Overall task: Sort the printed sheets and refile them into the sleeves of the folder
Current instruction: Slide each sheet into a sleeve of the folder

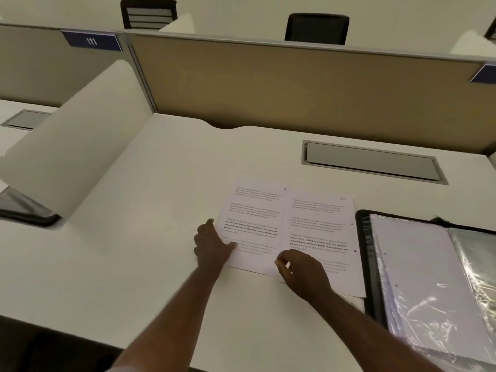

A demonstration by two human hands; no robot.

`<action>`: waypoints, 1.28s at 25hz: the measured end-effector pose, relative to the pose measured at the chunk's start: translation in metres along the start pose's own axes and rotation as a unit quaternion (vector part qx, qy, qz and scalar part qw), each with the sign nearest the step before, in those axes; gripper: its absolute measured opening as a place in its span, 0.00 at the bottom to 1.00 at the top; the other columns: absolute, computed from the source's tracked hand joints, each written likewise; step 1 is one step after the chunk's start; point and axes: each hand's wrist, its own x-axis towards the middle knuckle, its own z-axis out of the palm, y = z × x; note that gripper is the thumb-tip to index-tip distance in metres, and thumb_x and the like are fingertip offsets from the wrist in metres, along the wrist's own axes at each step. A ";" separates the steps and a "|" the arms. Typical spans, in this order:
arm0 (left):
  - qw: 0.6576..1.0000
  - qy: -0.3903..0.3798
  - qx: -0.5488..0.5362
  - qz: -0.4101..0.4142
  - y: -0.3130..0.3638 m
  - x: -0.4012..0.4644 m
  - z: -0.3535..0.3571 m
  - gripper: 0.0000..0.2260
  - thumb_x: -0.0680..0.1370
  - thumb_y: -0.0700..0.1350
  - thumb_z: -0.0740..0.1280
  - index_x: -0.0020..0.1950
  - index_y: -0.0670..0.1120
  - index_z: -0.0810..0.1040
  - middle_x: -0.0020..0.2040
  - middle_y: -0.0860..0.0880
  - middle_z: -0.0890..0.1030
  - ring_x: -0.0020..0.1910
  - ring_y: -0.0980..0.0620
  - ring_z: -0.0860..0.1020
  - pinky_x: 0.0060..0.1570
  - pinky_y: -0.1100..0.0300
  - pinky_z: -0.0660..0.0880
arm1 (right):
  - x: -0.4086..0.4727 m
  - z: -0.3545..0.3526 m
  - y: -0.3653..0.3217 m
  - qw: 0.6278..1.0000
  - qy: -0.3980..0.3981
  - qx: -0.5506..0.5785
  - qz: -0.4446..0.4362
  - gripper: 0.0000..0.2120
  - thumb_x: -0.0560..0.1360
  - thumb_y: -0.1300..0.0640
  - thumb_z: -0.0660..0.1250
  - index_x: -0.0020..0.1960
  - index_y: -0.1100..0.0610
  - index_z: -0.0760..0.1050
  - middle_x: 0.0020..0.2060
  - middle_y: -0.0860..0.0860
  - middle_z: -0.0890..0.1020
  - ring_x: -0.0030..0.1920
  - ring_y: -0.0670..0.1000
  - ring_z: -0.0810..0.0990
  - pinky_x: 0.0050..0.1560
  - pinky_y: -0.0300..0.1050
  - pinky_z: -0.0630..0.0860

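both bare forearms reach forward from the lower edge of the view, sleeves out of sight, the left one angling up from lower left and the right one from lower right. the left hand point(212, 244) lies palm down with its fingers spread and fairly straight, thumb stretched out to the right. the right hand point(302, 273) sits just beside it, knuckles up, fingers curled under toward the thumb in a loose pinch.

1. Two printed sheets point(288, 229) lie side by side on the desk point(161, 210).
2. The open folder point(429, 277) lies just right of them.
3. A partition point(295, 84) stands behind the desk.
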 end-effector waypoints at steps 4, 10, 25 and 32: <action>0.997 -0.036 -0.068 -0.018 0.003 0.020 -0.001 0.43 0.65 0.44 0.80 0.74 0.43 0.60 0.65 0.41 0.70 0.64 0.39 0.72 0.60 0.46 0.72 | 0.004 -0.004 0.000 1.000 0.004 -0.001 0.027 0.05 0.76 0.47 0.63 0.46 0.46 0.77 0.40 0.40 0.80 0.37 0.42 0.76 0.39 0.39 0.74; 0.992 0.058 -0.102 0.040 -0.009 0.029 -0.011 0.04 0.77 0.37 0.65 0.43 0.39 0.76 0.40 0.45 0.80 0.42 0.43 0.78 0.40 0.57 0.69 | 0.011 -0.006 0.002 0.994 0.001 0.058 0.093 0.03 0.76 0.49 0.65 0.46 0.46 0.77 0.41 0.39 0.80 0.37 0.42 0.76 0.42 0.38 0.74; 0.920 0.161 -0.356 0.032 0.052 -0.090 -0.021 0.05 0.80 0.46 0.66 0.52 0.46 0.78 0.48 0.50 0.81 0.45 0.51 0.79 0.46 0.55 0.74 | -0.020 -0.073 -0.018 0.755 0.008 0.603 0.258 0.16 0.74 0.45 0.69 0.60 0.47 0.74 0.52 0.49 0.84 0.42 0.53 0.85 0.43 0.48 0.78; 0.916 0.028 -0.394 0.076 0.129 -0.198 0.083 0.07 0.81 0.48 0.64 0.54 0.47 0.78 0.52 0.51 0.82 0.49 0.51 0.79 0.42 0.53 0.76 | -0.109 -0.118 0.051 0.716 0.173 0.600 0.311 0.09 0.78 0.59 0.66 0.58 0.53 0.75 0.49 0.48 0.83 0.42 0.49 0.82 0.39 0.44 0.81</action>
